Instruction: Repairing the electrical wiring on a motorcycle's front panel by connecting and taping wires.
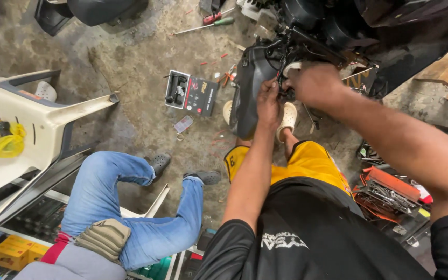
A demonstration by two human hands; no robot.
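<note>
Workshop floor | left hand (268, 98) and right hand (312, 83) both pinched on small fittings at the black scooter panel (252, 88), straight ahead, above the knees; panel's long axis runs upright; right hand reaches deeper | boxed grips (191, 93) lie left.

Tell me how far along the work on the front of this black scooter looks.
Done: a black panel already hangs loose off the scooter's front, and screwdrivers lie on the floor. In hand: the left hand and right hand both work at the exposed wiring. Left: the panel is still unfitted, and the opened parts box waits nearby.
</note>
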